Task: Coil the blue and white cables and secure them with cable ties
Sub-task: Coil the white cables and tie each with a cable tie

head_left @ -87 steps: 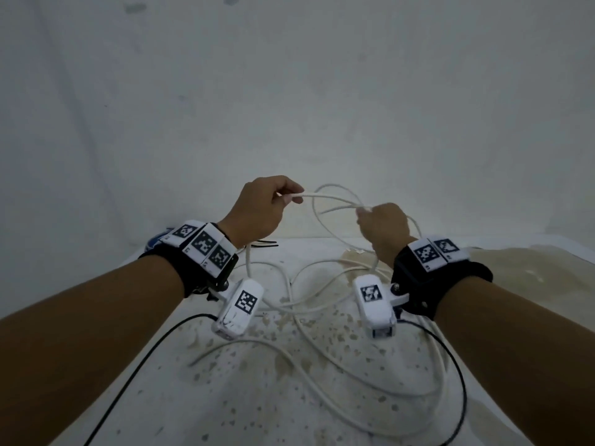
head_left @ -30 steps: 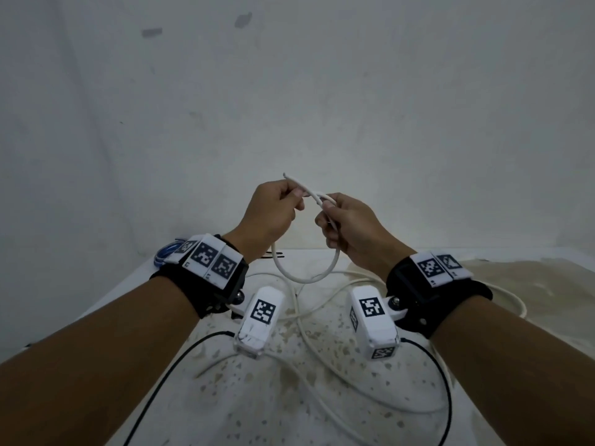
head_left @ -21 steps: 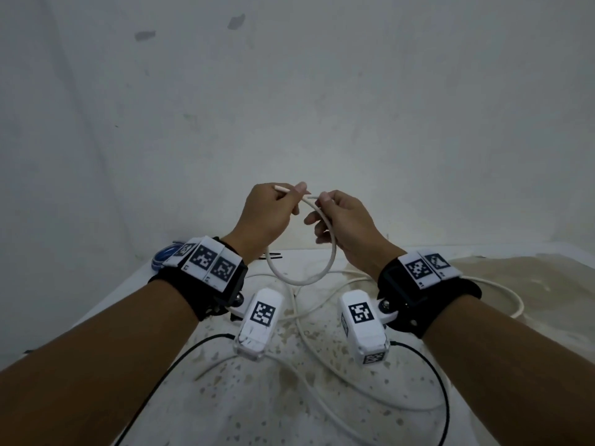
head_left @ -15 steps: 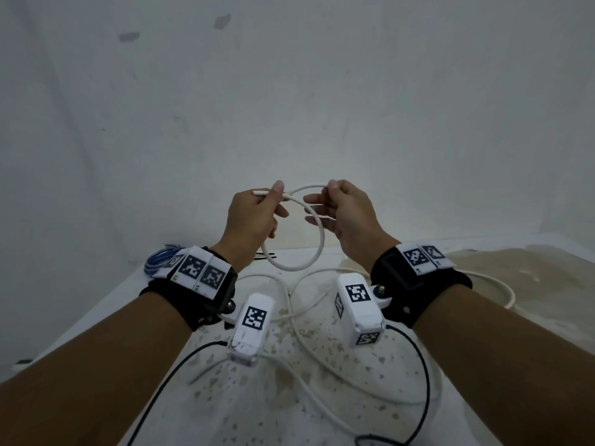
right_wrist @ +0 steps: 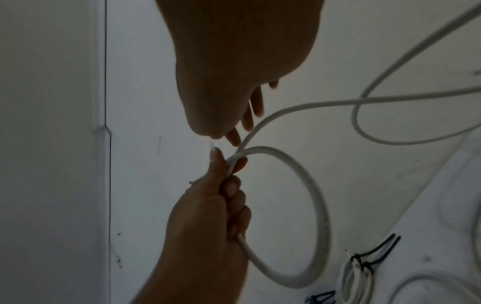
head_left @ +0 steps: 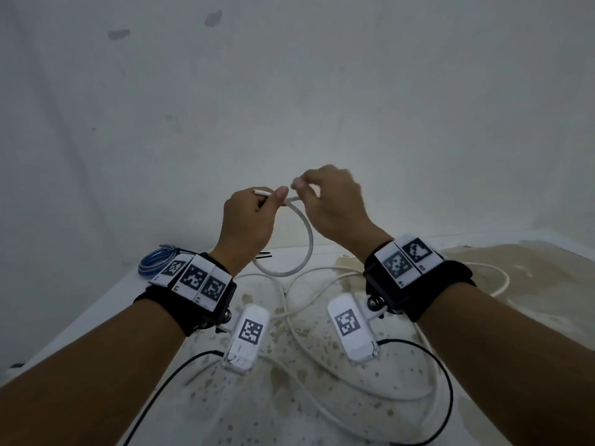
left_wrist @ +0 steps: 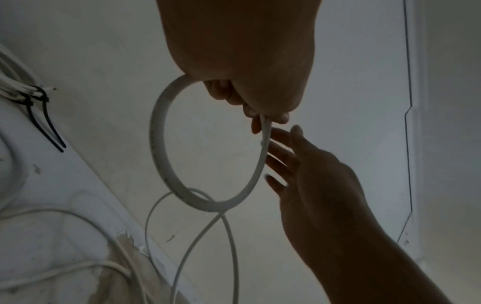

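Observation:
A small loop of the white cable (head_left: 310, 243) hangs in the air above the table's far edge. My left hand (head_left: 276, 197) pinches it at the top where the strands cross, and the cut end sticks out to the left. In the left wrist view the loop (left_wrist: 159, 144) hangs from my left hand (left_wrist: 263, 115). My right hand (left_wrist: 279, 156) is beside it with straight, spread fingers just off the strand. My right hand (head_left: 301, 185) holds nothing. The rest of the white cable (head_left: 322, 346) trails loose over the table. The blue cable (head_left: 154, 262) lies coiled at the far left corner.
The stained white table (head_left: 289, 397) stands against a white wall. A tied white coil (right_wrist: 355, 273) with black cable ties lies near the far edge. Loose black cable ties (head_left: 264, 255) lie behind my left hand. Black camera leads (head_left: 449, 381) run from both wrists.
My right hand brought the cable round into a loop, passed it to my left hand and let go. Its fingers are now straight. My left hand keeps its pinch.

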Available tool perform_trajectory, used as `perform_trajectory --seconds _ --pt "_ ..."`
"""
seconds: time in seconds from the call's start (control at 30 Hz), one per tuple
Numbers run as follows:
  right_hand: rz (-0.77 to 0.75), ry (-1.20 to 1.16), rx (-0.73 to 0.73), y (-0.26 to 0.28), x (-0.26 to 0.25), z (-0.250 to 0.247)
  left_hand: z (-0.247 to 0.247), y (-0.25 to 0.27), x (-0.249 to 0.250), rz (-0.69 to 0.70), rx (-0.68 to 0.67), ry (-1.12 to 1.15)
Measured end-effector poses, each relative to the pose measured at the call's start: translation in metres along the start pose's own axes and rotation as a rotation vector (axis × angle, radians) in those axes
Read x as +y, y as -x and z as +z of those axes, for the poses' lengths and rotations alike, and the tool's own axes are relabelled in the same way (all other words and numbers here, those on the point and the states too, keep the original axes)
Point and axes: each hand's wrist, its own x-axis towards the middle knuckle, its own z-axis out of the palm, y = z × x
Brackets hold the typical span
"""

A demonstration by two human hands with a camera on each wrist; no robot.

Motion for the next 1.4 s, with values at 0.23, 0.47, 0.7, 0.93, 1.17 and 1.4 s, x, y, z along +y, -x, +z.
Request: perform_trajectory --seconds 0.23,0.47,0.7,0.93,1.17,1.4 --pt "0.135 -0.394 -0.378 0.000 -0.004 -0.004 -0.001 0.005 0.003 0.022 0.049 -0.073" --pt "0.262 -0.555 -0.557 0.005 -0.004 -0.006 0.001 0.012 -0.006 0.007 0.063 -0.028" --pt "0.479 -0.863 -0.477 0.002 -0.003 -0.012 -0.001 0.004 0.005 -0.111 -0.029 -0.055" --pt "0.674 -1.207 0.125 -0.022 -0.003 -0.034 0.016 0.048 0.056 -0.730 -0.538 0.129" --pt "0.642 -1.096 0.292 -0.008 -0.005 -0.060 0.074 0.031 0.103 -1.171 -0.221 1.202" --pt "0.673 -0.961 0.458 0.014 0.049 -0.111 0.104 0.022 0.113 -0.960 -0.068 1.232"
